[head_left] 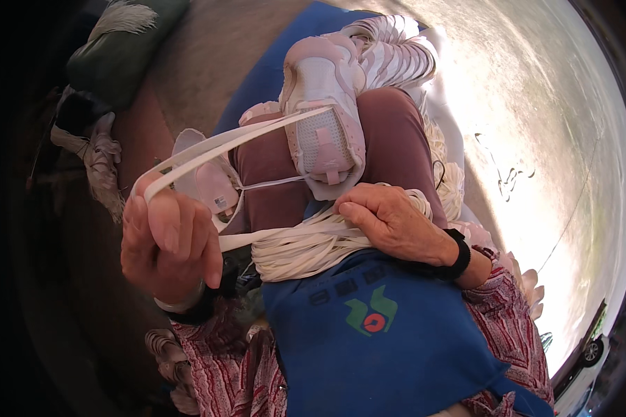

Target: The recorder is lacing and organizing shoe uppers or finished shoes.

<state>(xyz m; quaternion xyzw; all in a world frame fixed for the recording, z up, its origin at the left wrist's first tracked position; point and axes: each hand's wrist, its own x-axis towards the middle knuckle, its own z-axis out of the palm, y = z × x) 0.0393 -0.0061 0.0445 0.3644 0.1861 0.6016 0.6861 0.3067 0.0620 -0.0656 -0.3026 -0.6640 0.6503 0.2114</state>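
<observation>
A pink and white shoe upper [320, 76] lies across my lap, its tongue [325, 146] toward me. My left hand [170, 243] is closed on a flat cream shoelace [236, 139], which loops over a raised finger. The strands stretch from there to the shoe's lacing edge. Another thinner lace stretch runs from the shoe to a loop near the left knee. My right hand [396, 222] rests on a bundle of cream laces [306, 250] in my lap. Its thumb and forefinger come together just below the shoe; what they pinch, if anything, is hidden.
A second pink shoe piece [212, 184] lies beside my left knee. Stacked uppers [396, 55] stand beyond my knees. More cream laces [452, 187] hang by the right knee. A green sack [122, 59] with laces sits at far left. A blue apron [375, 347] covers my lap.
</observation>
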